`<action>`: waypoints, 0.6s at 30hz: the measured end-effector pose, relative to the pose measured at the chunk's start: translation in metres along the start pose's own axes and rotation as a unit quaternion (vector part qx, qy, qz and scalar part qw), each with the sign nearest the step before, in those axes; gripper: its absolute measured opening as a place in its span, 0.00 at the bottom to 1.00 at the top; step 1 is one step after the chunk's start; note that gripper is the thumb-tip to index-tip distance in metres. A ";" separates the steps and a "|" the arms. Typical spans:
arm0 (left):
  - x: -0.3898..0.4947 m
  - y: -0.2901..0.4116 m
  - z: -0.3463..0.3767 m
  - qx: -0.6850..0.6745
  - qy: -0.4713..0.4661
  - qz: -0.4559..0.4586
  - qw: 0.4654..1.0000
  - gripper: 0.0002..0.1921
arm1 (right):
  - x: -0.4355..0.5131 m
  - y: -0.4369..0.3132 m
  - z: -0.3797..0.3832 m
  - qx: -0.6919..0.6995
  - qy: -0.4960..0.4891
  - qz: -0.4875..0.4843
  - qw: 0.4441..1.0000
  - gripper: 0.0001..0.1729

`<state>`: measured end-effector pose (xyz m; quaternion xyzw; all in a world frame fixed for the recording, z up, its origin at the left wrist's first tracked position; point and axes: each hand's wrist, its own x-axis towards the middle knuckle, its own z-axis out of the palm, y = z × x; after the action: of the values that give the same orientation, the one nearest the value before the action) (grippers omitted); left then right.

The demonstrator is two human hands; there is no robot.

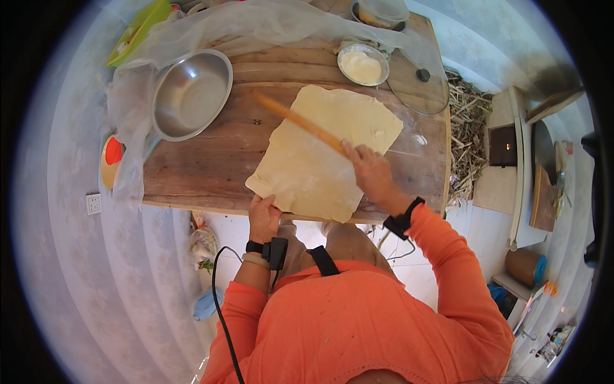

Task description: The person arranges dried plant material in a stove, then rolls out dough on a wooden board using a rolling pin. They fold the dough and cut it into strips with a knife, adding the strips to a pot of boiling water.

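Note:
A wide sheet of rolled dough [326, 163] lies on the wooden table, its lower edge reaching the table's near edge. My right hand [371, 173] grips one end of a wooden rolling pin [302, 124], which slants up to the left over the dough. My left hand [264, 213] is at the dough's lower left corner, with the thumb on top of a small folded part and the other fingers partly hidden beneath the edge. Whether the pin touches the dough cannot be told.
A steel basin [193, 95] stands at the table's left. Beyond the dough are a bowl of flour [363, 65] and a glass lid [418, 81] with a black knob. Clear plastic sheeting [268, 24] covers the far edge. Dry stalks [467, 134] lie right of the wooden table [201, 168].

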<state>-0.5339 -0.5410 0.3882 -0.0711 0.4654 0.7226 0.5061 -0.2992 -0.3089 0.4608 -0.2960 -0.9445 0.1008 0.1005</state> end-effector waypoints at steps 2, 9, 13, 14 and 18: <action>-0.002 0.002 0.000 -0.053 -0.001 -0.003 0.999 0.19 | 0.027 0.022 0.008 0.001 0.012 0.034 0.999 0.39; -0.013 -0.004 0.020 0.118 0.099 0.062 0.986 0.23 | 0.143 0.016 0.081 0.164 -0.031 0.168 0.972 0.34; -0.018 -0.013 0.035 0.150 0.125 0.092 0.976 0.29 | 0.186 -0.061 0.124 0.397 0.004 0.121 0.910 0.35; -0.019 -0.014 0.037 0.140 0.118 0.105 0.977 0.28 | 0.194 -0.067 0.125 0.393 0.009 0.101 0.914 0.34; -0.018 -0.013 0.039 0.135 0.175 0.089 0.971 0.24 | 0.221 -0.007 0.093 0.183 0.062 0.112 0.975 0.16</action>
<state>-0.5009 -0.5237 0.4127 -0.0858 0.6447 0.6716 0.3549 -0.5042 -0.1984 0.4020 -0.3824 -0.8626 0.2643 0.1994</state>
